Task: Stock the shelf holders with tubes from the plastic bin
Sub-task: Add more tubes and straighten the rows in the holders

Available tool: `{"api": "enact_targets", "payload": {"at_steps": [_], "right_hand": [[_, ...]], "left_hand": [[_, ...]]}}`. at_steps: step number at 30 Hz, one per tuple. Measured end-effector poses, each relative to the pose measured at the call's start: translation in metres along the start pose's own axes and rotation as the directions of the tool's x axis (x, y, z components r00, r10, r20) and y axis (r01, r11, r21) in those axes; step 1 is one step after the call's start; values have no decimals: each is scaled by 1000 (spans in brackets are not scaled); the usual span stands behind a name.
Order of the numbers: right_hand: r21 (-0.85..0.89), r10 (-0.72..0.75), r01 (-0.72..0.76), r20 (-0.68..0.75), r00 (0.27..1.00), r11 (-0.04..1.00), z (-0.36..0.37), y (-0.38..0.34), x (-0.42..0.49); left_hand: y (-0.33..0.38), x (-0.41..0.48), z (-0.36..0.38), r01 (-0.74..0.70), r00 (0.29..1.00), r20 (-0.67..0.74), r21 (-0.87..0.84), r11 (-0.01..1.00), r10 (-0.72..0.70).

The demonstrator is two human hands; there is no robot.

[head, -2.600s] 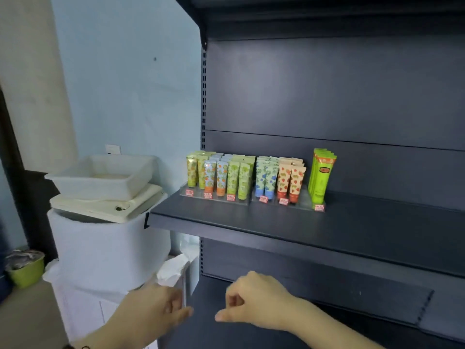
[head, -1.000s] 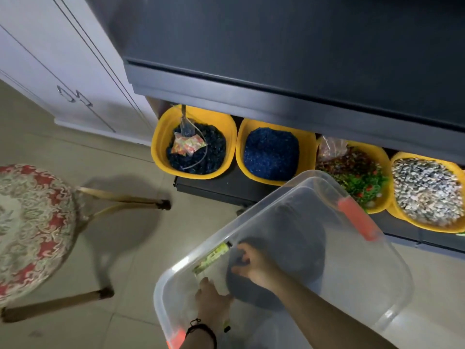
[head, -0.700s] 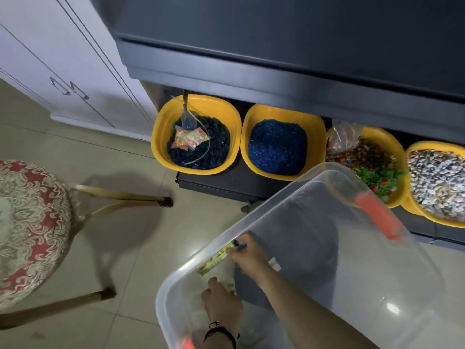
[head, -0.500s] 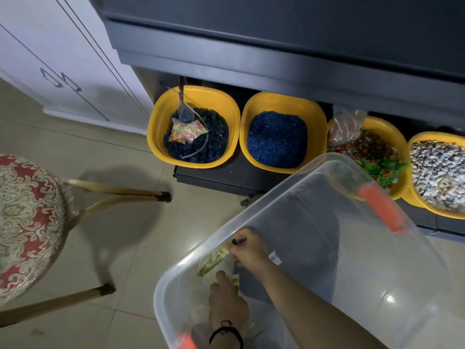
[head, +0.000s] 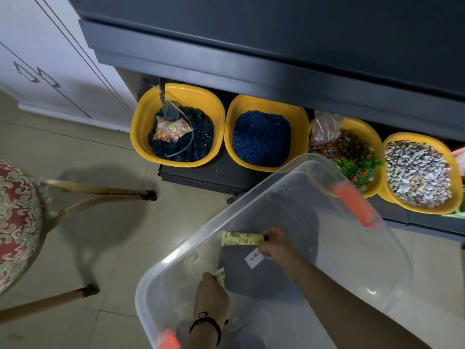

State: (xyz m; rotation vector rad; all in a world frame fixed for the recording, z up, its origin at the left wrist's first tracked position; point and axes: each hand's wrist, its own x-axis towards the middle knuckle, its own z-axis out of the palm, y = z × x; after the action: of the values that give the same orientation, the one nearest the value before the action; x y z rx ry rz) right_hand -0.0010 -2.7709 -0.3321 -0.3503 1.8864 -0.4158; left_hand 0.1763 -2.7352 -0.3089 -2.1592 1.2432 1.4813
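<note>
tube (head: 241, 238), green and yellow print, sits level inside the plastic bin (head: 251, 210), near the bin's left wall and lifted off the bottom. right hand (head: 275, 244) pinches it at the cap end, thumb and fingers closed on that end, with the flat crimped end pointing left. judged a sound hold: the cap is the stiff part, so the printed body stays uncrushed for display.

left hand (head: 211, 295) is lower in the same bin, back toward the viewer, fingers aimed down at a second tube (head: 221, 275), of which only a corner shows. cannot tell whether it grips that tube or merely rests on it. a dark band circles that wrist.

a small white label (head: 254, 258) lies on the bin bottom beside the right hand. few other tubes are visible, so stock is judged nearly drawn down. orange latch (head: 354, 205) marks the far end.

the bin stands low, just in front of the dark shelf unit (head: 251, 59), judged placed there to keep the reach short. the shelf holders are out of view. yellow basins (head: 266, 102) of blue stones, mixed gravel and pale pebbles line the lowest ledge. a patterned stool (head: 17, 222) stands on the tiled floor (head: 100, 152) to the left, and a white cabinet (head: 50, 59) is beyond it.
</note>
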Motion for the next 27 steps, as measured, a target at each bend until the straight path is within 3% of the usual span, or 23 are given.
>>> {"api": "enact_targets", "payload": {"at_steps": [4,10,14,20,27], "right_hand": [[-377,-48,60,42,998,924,-7,12,-11],[-758,-37,58,45,998,649,2,3,-26],[-825,-130,66,-9,992,561,12,-8,-28],[-742,-277,234,67,958,628,38,-31,-17],[-767,-193,233,144,971,598,43,-28,-21]], "left_hand": [[11,-3,-8,-15,997,-71,-194,981,2],[23,5,-19,-81,993,-109,-380,921,43],[26,10,-24,-82,996,-77,-435,897,54],[24,13,-27,-133,990,-85,-342,930,111],[26,-2,-44,-318,947,-3,-134,939,320]]}}
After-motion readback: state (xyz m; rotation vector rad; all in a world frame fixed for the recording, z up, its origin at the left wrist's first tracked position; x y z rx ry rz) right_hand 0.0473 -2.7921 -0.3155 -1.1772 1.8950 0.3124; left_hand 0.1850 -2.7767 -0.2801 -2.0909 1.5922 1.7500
